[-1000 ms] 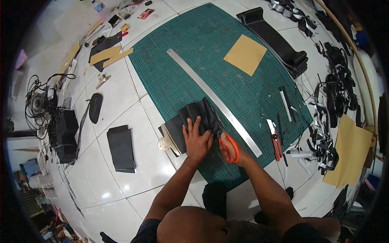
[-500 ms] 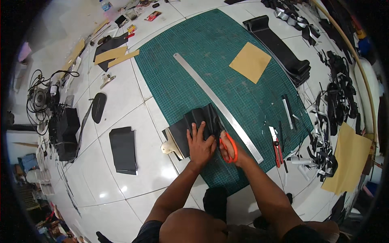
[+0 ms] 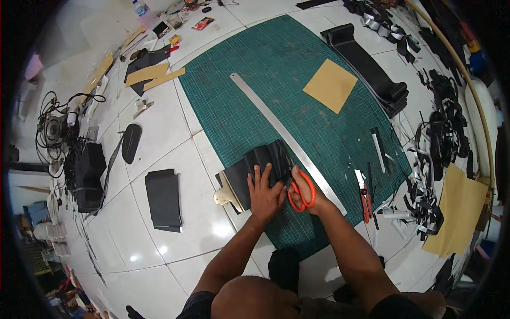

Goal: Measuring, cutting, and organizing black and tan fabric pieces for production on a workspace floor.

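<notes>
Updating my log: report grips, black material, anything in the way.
Left grip spread on black material; right grip holding orange-handled scissors by its right end. Metal clip at its left end. Steel ruler close alongside.

Glossy white tiled floor (image 3: 164,127) reflecting bright light spots (image 3: 163,249)

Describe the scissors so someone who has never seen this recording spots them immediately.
Start from the big green cutting mat and go to the right hand near its lower edge. That hand holds the scissors, beside black material under the left hand. Paired orange loops distinguish them from the slim red cutter farther right.
</notes>
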{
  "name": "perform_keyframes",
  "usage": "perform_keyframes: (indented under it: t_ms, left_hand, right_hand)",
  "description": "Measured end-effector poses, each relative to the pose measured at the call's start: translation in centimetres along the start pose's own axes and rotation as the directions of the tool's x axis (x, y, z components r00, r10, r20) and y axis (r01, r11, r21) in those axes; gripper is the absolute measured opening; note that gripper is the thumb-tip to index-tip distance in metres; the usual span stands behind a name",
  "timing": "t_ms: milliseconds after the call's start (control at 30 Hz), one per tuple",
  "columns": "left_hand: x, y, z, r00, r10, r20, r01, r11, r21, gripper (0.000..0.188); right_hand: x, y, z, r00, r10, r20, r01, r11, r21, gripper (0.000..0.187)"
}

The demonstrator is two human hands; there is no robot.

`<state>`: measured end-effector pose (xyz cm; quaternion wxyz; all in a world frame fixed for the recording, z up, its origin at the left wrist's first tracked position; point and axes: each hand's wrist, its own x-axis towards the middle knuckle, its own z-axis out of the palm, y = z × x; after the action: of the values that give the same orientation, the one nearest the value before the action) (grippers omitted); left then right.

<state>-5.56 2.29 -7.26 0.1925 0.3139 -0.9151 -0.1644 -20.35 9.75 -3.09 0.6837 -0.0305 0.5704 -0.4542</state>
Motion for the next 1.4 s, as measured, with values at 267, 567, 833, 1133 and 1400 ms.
perform_keyframes:
  t_ms: [267, 567, 833, 1133, 1400]
  left_hand:
    - [0.3, 0.2, -0.1, 1.000, 0.013, 0.009, -0.013, 1.000, -0.009, 0.015]
    - [0.3, 0.3, -0.2, 1.000, 0.015, -0.003, -0.015, 0.999, -0.042, 0.016]
    - [0.2, 0.5, -0.2, 1.000, -0.001, 0.027, 0.002, 1.000, -0.019, 0.017]
    - [0.8, 1.0, -1.0, 1.000, -0.019, 0.003, 0.019, 0.992, -0.127, 0.037]
    - [0.3, -0.1, -1.6, 0.993, -0.003, -0.116, -0.042, 0.923, -0.382, 0.084]
  right_hand:
    - [1.2, 0.3, -0.2, 0.996, -0.049, -0.069, 0.045, 0.997, -0.064, 0.067]
    - [1.5, -0.2, 0.0, 0.991, -0.096, -0.096, 0.087, 0.992, -0.091, 0.065]
    - [2.2, -0.7, 0.8, 0.983, -0.146, -0.113, 0.138, 0.988, -0.072, 0.055]
    - [-2.5, -0.1, -4.3, 0.962, -0.256, 0.095, 0.258, 0.966, -0.006, 0.059]
    - [-8.1, 6.7, -5.4, 0.879, -0.363, -0.309, 0.262, 0.909, -0.323, 0.055]
